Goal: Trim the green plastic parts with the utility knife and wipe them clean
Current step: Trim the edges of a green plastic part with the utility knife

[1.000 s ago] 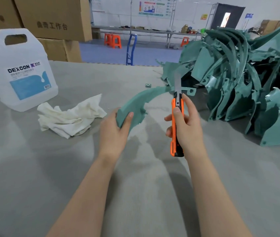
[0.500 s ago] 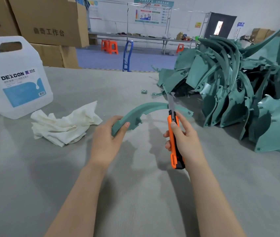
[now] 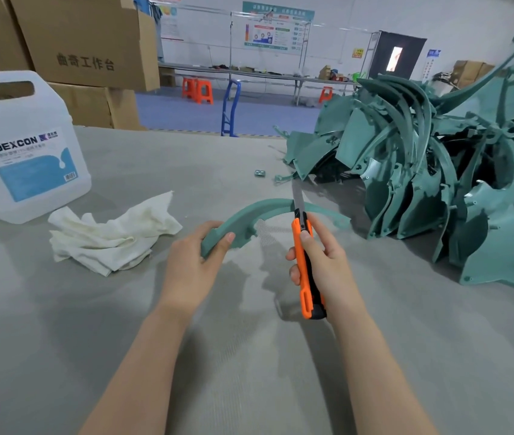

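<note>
My left hand (image 3: 191,266) grips the near end of a curved green plastic part (image 3: 249,213), which arches to the right just above the grey table. My right hand (image 3: 323,265) holds an orange utility knife (image 3: 304,268) upright, thumb on the slider. Its extended blade crosses the top of the arc at the middle. A crumpled white cloth (image 3: 108,237) lies left of my left hand.
A large heap of green plastic parts (image 3: 431,183) fills the right side of the grey table (image 3: 249,372). A white DEXCON jug (image 3: 25,149) stands at the far left, with cardboard boxes (image 3: 83,42) behind it. A small metal piece (image 3: 259,173) lies near the heap.
Both hands have come down and nearer with the part. The part has tilted flatter, and the blade still rests across its arc.
</note>
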A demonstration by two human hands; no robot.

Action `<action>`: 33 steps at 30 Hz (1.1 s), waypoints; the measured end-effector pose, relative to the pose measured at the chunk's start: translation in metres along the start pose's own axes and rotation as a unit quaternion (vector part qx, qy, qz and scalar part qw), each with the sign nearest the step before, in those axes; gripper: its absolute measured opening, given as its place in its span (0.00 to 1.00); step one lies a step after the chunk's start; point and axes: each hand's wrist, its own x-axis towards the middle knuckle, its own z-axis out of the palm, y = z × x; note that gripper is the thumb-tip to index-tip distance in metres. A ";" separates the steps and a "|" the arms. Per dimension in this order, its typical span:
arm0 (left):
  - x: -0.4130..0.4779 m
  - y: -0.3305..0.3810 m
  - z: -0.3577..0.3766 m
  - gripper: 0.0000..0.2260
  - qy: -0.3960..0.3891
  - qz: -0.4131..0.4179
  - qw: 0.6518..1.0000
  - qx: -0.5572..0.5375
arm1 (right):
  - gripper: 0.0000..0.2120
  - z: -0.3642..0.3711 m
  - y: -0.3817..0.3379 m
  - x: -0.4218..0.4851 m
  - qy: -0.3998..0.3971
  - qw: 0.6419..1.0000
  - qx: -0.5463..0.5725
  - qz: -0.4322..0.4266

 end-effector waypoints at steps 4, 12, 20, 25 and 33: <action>0.000 0.002 0.001 0.01 0.003 0.000 1.000 0.008 | 0.17 0.002 0.001 -0.001 -0.019 1.000 -0.004 0.008; 0.000 0.002 0.003 0.03 -0.001 0.010 1.000 0.009 | 0.14 0.009 -0.001 -0.006 -0.064 0.998 -0.015 0.001; 0.002 -0.001 0.004 0.04 0.000 0.008 1.000 0.021 | 0.13 0.013 -0.006 -0.012 -0.111 0.994 -0.015 -0.003; 0.002 0.000 0.003 0.04 0.008 0.004 1.000 0.024 | 0.14 0.014 -0.007 -0.013 -0.128 0.992 -0.015 -0.004; 0.002 0.001 0.004 0.04 0.011 0.001 1.000 0.020 | 0.14 0.013 -0.008 -0.013 -0.144 0.989 -0.023 -0.001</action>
